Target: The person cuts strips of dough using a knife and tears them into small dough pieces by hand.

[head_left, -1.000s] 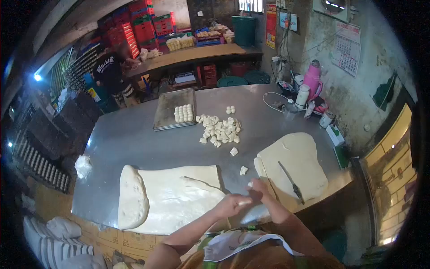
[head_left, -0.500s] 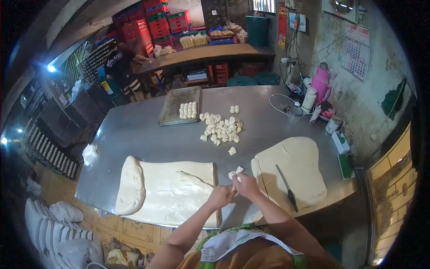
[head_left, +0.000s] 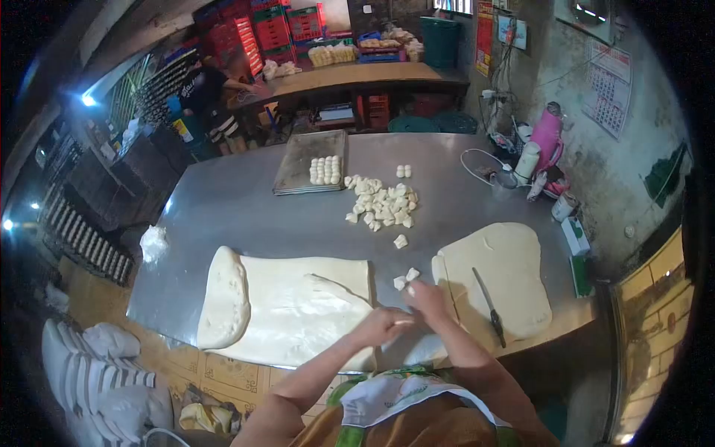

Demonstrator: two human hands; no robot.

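My left hand is closed on a dough strip, whose end pokes out towards the right. Just beyond it, my right hand has its fingers pinched around what looks like a small bit of dough, mostly hidden. Small cut dough pieces lie on the metal table by my right fingertips. To the left spreads a large dough sheet, folded over at its far left. A second dough slab lies on the right, with a black-handled knife resting on it.
A heap of dough pieces sits mid-table, beside a baking tray with rows of dough balls. A pink thermos and jars line the right wall. Across the room, a person stands at another table.
My hands have come apart, the left holding the dough strip and the right shifting right. Another small dough piece now lies near my right hand. The whole view has shifted slightly.
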